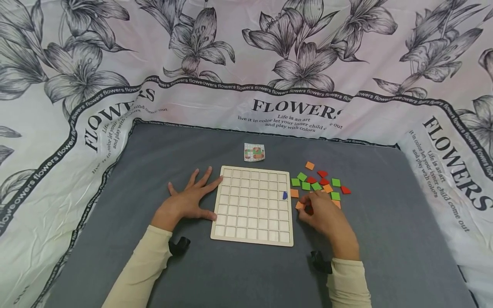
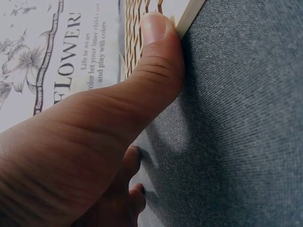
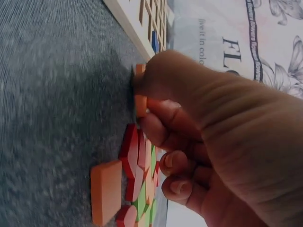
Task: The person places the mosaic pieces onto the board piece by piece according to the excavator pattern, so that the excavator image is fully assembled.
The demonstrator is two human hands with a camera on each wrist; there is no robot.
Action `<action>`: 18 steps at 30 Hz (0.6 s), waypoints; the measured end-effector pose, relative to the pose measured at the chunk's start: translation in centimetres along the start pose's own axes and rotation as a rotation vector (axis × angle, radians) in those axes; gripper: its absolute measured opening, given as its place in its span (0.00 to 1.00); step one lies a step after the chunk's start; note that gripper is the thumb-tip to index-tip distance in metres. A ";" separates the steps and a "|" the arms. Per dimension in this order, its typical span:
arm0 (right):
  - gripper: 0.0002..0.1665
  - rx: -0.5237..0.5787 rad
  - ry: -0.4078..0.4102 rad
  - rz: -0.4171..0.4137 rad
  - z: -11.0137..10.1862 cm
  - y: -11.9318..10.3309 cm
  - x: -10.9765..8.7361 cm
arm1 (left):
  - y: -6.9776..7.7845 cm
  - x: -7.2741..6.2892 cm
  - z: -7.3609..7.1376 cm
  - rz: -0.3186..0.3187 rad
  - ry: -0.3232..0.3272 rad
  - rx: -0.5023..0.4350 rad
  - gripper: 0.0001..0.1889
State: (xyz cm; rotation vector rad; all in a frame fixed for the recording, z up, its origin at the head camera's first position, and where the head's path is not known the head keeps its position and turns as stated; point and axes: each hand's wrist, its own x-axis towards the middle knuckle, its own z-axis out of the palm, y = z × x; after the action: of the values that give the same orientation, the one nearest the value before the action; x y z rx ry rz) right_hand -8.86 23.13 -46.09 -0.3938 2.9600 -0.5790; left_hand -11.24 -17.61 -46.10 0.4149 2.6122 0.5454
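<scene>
A pale wooden grid board point(image 1: 252, 206) lies flat on the grey cloth, with a small blue piece point(image 1: 285, 195) in a cell near its right edge. My left hand point(image 1: 188, 201) spreads its fingers beside the board; the thumb point(image 2: 158, 45) rests on the board's edge and the index fingertip touches it higher up. Just right of the board, my right hand point(image 1: 321, 214) pinches an orange square tile point(image 3: 141, 106) between thumb and index finger, low over the cloth. Another orange tile point(image 1: 294, 193) lies by the board's right edge. The other right fingers are curled.
Several green tiles point(image 1: 306, 186), red pieces point(image 1: 345, 190) and orange tiles point(image 1: 310, 165) lie loose around and beyond the right hand, which hides some. A small printed pattern card point(image 1: 254, 152) lies behind the board. Flower-printed cloth point(image 1: 296, 92) rises at the back and sides.
</scene>
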 end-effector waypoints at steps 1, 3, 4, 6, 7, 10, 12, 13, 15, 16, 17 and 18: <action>0.11 0.007 -0.005 0.005 -0.1 0.0 0.0 | 0.0 0.0 0.0 0.000 0.001 0.001 0.62; 0.12 0.011 -0.004 0.007 -0.2 0.0 0.0 | -0.1 -0.1 -0.1 0.001 0.000 -0.001 0.62; 0.13 0.013 -0.002 0.004 -0.1 0.0 0.0 | -0.1 -0.1 0.0 0.001 -0.002 0.000 0.62; 0.13 0.019 0.012 -0.014 -0.1 -0.2 0.0 | -0.2 -0.1 0.0 -0.001 -0.006 0.003 0.62; 0.14 0.022 0.021 -0.036 0.0 -0.4 0.0 | -0.2 -0.1 0.0 -0.002 -0.008 0.006 0.62; 0.13 0.024 0.052 -0.100 0.3 -1.1 0.2 | -0.2 0.0 0.0 -0.007 -0.008 0.007 0.62; 0.13 0.027 0.065 -0.135 0.6 -1.6 0.4 | -0.2 0.0 0.0 -0.008 -0.006 0.003 0.62; 0.13 0.021 0.069 -0.147 0.8 -1.8 0.4 | -0.2 0.0 0.0 -0.008 -0.006 0.001 0.62; 0.14 0.009 0.069 -0.160 1.2 -2.1 0.6 | -0.2 0.1 0.0 -0.008 -0.006 0.001 0.62; 0.14 0.005 0.068 -0.166 1.4 -2.2 0.6 | -0.2 0.1 0.0 -0.007 -0.007 0.001 0.62; 0.13 -0.002 0.068 -0.174 1.5 -2.4 0.7 | -0.2 0.1 0.0 -0.006 -0.009 0.002 0.62; 0.13 -0.012 0.069 -0.180 1.6 -2.4 0.7 | -0.2 0.2 0.0 -0.006 -0.009 0.002 0.62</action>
State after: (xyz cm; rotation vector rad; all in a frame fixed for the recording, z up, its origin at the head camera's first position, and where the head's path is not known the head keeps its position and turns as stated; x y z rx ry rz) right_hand -8.74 20.18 -46.68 -0.6603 3.0150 -0.6053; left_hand -11.41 -17.74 -46.27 0.4092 2.6045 0.5373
